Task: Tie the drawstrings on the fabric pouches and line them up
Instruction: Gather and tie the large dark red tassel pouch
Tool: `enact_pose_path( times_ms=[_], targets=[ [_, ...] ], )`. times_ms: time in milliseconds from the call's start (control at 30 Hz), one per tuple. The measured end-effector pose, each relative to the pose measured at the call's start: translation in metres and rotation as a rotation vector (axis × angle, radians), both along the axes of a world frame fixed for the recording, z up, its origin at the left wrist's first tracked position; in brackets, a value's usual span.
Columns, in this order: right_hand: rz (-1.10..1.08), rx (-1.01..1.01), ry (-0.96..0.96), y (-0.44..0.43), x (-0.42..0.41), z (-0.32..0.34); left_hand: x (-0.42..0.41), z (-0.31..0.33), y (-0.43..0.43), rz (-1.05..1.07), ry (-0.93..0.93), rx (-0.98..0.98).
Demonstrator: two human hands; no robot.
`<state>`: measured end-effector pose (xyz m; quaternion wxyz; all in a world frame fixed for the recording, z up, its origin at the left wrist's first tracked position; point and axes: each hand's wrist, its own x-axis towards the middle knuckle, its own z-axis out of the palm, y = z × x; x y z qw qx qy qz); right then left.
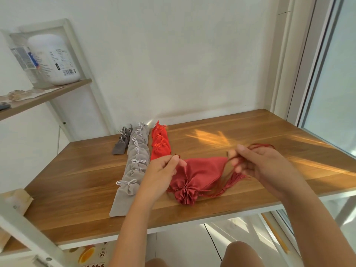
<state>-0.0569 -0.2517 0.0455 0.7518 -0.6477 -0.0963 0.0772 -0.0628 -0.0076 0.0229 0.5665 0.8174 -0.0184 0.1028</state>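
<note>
A large red pouch (194, 176) lies on the tabletop (77, 180), its gathered mouth at 6 o'clock, toward the near edge. The left hand (163, 168), at the pouch's 10 o'clock, pinches its corner in the fingers. The right hand (256, 162), at 3 o'clock, grasps the looped red drawstrings (261, 145). Farther off, toward 11 o'clock, run rows of tied light grey pouches (134, 166), small red pouches (159, 143) and dark grey pouches (122, 141).
</note>
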Motion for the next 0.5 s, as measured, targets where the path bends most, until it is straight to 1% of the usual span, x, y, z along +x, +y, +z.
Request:
enact_pose_path(
  times_ms=[67, 167, 233, 300, 333, 400, 500],
  targets=[
    [0.140, 0.032, -0.041, 0.015, 0.006, 0.021, 0.002, 0.005, -0.001, -0.115, 0.099, -0.019],
    [0.251, -0.048, -0.130, 0.044, 0.018, 0.052, 0.001, 0.016, -0.003, -0.358, 0.294, -0.123],
    [0.278, -0.123, -0.190, 0.063, 0.028, 0.066, -0.002, 0.023, -0.002, -0.491, 0.329, -0.109],
    [0.293, -0.214, -0.245, 0.081, 0.039, 0.073, -0.006, 0.028, -0.004, -0.570, 0.307, -0.080],
    [0.299, -0.256, -0.259, 0.089, 0.043, 0.073, -0.007, 0.030, -0.005, -0.572, 0.304, -0.086],
    [0.311, -0.333, -0.264, 0.104, 0.052, 0.065, -0.004, 0.030, -0.008, -0.490, 0.324, -0.136],
    [0.282, -0.471, -0.180, 0.111, 0.061, 0.044, 0.004, 0.026, -0.009, -0.360, 0.369, -0.227]
  ],
)
